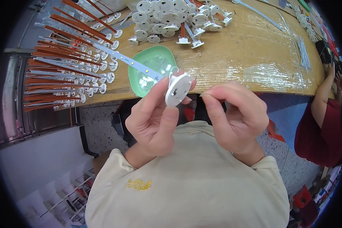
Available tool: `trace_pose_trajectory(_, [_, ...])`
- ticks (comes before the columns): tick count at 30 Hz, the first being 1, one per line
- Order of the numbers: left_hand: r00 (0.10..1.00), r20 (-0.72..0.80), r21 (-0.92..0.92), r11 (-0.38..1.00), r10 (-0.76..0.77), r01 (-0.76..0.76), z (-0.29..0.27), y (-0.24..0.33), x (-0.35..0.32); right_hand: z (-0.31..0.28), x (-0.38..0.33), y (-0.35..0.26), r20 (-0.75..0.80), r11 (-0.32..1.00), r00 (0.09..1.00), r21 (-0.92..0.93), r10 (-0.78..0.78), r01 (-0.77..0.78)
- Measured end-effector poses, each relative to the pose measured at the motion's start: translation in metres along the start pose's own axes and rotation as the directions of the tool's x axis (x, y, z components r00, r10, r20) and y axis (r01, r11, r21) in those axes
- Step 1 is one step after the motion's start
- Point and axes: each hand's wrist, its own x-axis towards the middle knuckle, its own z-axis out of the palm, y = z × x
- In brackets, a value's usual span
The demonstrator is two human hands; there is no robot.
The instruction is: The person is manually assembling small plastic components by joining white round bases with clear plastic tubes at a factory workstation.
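Note:
My left hand (151, 123) is closed on an LED strip light with a white round base, held up in front of my chest. Its disc (178, 91), with small cut-outs, is tilted between my thumb and fingers. From behind the disc the narrow LED strip (131, 62) runs up to the far left, dotted with small yellowish chips. A thin white wire loops at the disc's upper edge. To the right of the disc and apart from it, my right hand (241, 116) has thumb and forefinger pinched together; whatever is between the tips is too small to make out.
Below the strip, a green bowl (133, 78) holds clear, shiny pieces. Rows of strips with round bases (110, 77) lie at the table's left. White discs (163, 18) are heaped at the back. White wires (303, 55) lie at right, near another person's arm (323, 97).

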Motion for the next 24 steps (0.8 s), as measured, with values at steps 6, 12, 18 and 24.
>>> trace_pose_trajectory(6, [0.997, -0.045, -0.217, 0.975, -0.061, 0.05, 0.003, 0.001, -0.002, 0.007, -0.008, 0.01, 0.056, 0.844, 0.901, -0.327, -0.431, 0.424])
trace_pose_trajectory(12, [0.993, -0.057, -0.166, 0.982, -0.101, 0.091, 0.005, 0.002, -0.004, 0.014, -0.01, 0.007, 0.138, 0.86, 0.919, -0.326, -0.368, 0.393])
trace_pose_trajectory(18, [0.988, -0.102, -0.253, 0.964, -0.114, 0.085, 0.006, 0.003, -0.002, 0.02, -0.009, 0.022, 0.071, 0.906, 0.93, -0.212, -0.36, 0.367])
trace_pose_trajectory(24, [0.975, -0.122, -0.327, 0.935, -0.185, 0.136, 0.011, 0.001, -0.002, 0.021, -0.01, 0.032, -0.038, 0.924, 0.942, -0.21, -0.334, 0.319])
